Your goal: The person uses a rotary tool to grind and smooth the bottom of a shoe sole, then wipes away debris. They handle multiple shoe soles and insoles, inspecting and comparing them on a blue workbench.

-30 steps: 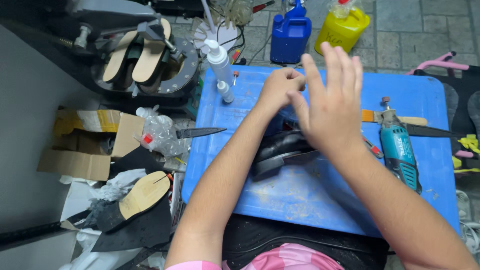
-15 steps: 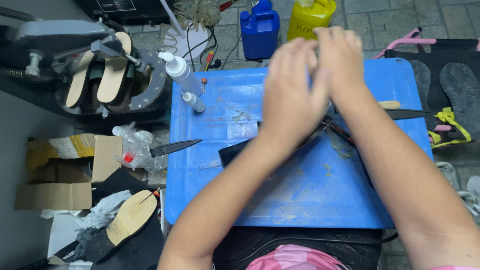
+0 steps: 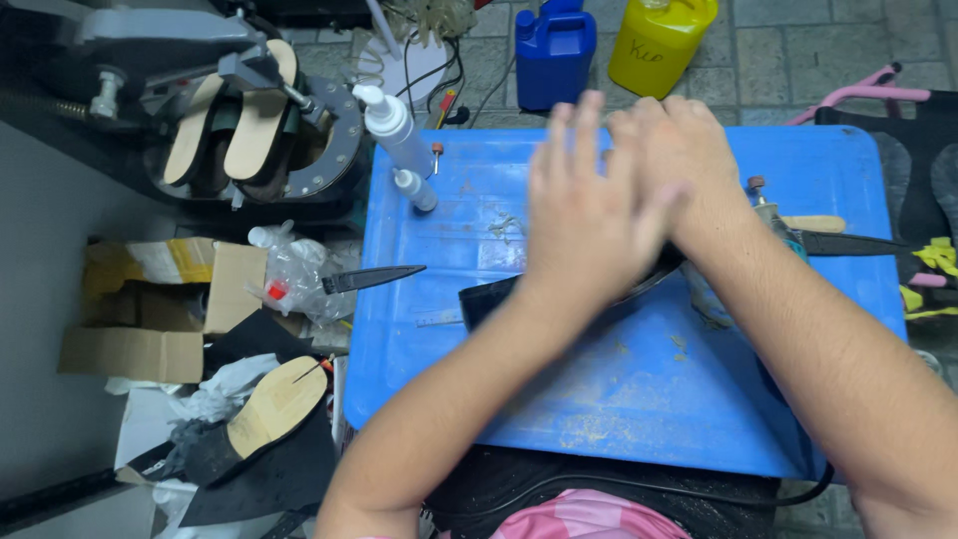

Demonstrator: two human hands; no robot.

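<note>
While the head camera looked straight down, the left hand [image 3: 589, 215] and the right hand [image 3: 679, 160] were raised together above a blue tray-like worktop [image 3: 599, 399]; the left hand was flat with its fingers straight and only slightly parted, clamped on nothing; the right hand lay just behind it, touching it, its fingers curled, and whether they gripped anything could not be told; both hands were blurred. Beneath them a dark shoe piece [image 3: 494, 296] lay on the worktop, near its middle, mostly hidden by the left wrist; a black blade [image 3: 848, 243] with a pale handle rested at the right edge, beside a teal power tool [image 3: 783, 228] half covered by the right forearm. Two white squeeze bottles [image 3: 394, 125] stood at the worktop's far left corner; a blue jug [image 3: 554, 45] and a yellow jug [image 3: 659, 40] stood on the floor beyond; a shoe press [image 3: 254, 130] holding pale insoles sat to the left, with a cardboard box [image 3: 160, 299] nearer.
</note>
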